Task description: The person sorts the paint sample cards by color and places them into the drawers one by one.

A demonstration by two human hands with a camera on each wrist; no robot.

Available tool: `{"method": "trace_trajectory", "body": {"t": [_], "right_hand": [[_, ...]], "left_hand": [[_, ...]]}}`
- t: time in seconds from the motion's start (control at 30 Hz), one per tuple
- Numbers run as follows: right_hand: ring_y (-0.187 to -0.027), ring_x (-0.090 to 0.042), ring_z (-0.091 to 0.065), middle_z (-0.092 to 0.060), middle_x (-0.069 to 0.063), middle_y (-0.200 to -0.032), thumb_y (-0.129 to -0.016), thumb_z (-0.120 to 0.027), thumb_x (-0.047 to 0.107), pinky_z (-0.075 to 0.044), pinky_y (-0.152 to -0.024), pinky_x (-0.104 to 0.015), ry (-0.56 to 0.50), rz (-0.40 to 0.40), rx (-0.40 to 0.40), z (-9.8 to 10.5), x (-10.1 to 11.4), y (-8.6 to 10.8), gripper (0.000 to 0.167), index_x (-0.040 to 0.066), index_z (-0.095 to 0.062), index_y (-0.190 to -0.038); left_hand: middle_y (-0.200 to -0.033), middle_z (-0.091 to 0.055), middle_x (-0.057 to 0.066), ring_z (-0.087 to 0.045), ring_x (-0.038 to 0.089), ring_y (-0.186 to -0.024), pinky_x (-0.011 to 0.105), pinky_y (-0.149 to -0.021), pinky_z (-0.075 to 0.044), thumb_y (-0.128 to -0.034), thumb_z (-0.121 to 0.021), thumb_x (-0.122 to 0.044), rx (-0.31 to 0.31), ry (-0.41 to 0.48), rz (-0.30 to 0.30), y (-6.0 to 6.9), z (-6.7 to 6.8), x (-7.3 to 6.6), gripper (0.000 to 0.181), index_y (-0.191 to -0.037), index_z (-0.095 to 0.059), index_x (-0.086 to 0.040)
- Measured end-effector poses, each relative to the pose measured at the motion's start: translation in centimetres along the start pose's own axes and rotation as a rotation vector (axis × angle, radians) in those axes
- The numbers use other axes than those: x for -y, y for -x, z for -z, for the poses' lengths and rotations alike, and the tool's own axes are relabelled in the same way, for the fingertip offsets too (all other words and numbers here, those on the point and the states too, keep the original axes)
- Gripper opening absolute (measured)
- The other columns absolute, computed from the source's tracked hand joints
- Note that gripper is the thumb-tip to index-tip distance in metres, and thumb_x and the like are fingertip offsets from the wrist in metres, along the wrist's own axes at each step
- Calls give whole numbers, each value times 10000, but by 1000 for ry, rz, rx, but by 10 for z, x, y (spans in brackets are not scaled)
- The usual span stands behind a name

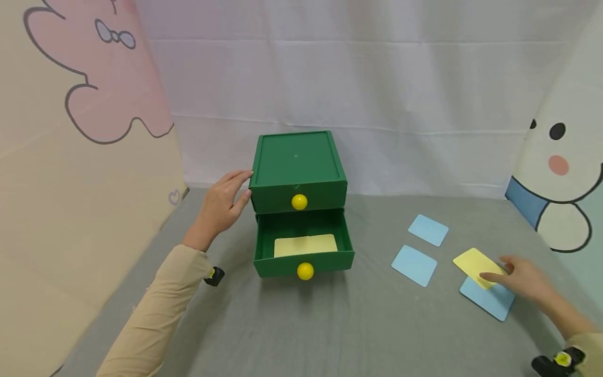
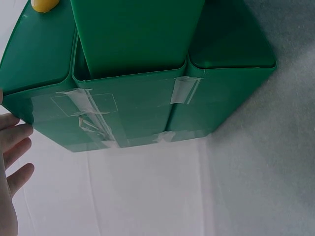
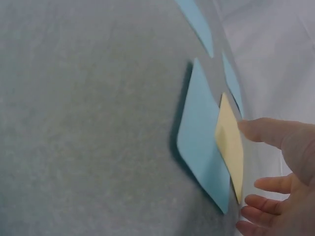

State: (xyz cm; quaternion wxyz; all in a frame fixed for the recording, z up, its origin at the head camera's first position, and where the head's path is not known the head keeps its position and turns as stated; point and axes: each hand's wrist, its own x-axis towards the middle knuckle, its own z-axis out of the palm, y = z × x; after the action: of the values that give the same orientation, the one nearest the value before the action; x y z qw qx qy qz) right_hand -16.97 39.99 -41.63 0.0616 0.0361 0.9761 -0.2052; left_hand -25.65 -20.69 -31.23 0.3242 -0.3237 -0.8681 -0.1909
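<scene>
White fabric with horizontal creases hangs behind a grey tabletop, between a cream panel bearing a pink cartoon figure and a panel with a white cartoon face. Toward the back of the tabletop stands a green drawer unit; the left-wrist view shows three stacked sections, with strips of clear tape across their seams. Its middle drawer is pulled out and holds pale yellow card, while the top drawer, with its round yellow knob, is pushed in.

The left hand rests its extended fingertips against the unit's left side, near the upper front corner, gripping nothing. Well to the right, the right hand is over a yellow card, thumb and fingers spread apart; whether the thumb touches the card is unclear. That card partly overlaps a light blue card. Two more blue cards, one nearer and one farther back, lie flat between it and the unit, apart from each other.
</scene>
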Motion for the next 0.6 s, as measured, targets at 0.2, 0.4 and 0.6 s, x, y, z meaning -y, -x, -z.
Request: {"method": "trace_trajectory", "body": {"t": [0.2, 0.4, 0.6], "right_hand": [[-647, -242, -439, -506, -172, -706, -731, -689, 469, -343, -516, -306, 96, 34, -17, -4, 3, -2, 672, -167, -519, -867], [-814, -462, -511, -491, -414, -958, -700, -707, 492, -449, -622, -469, 67, -22, 9, -5, -4, -8, 874, -263, -435, -1046], [-839, -424, -474, -428, -395, -989, -772, -691, 308, -458, -612, -375, -123, -90, 48, -2, -8, -8, 739, -250, -364, -1131]], "left_hand": [[-1214, -552, 192, -475, 305, -1155, 468, -940, -396, -892, -528, -142, -3, -1, -8, 0, 0, 1, 404, -1249, -514, 48], [-1218, -549, 192, -476, 307, -1155, 469, -946, -391, -896, -527, -157, -10, -1, -10, 0, 0, 0, 407, -1249, -515, 46], [-1222, -546, 193, -473, 305, -1159, 471, -946, -392, -889, -536, -139, 0, 2, -4, 0, 1, -1, 408, -1251, -512, 47]]}}
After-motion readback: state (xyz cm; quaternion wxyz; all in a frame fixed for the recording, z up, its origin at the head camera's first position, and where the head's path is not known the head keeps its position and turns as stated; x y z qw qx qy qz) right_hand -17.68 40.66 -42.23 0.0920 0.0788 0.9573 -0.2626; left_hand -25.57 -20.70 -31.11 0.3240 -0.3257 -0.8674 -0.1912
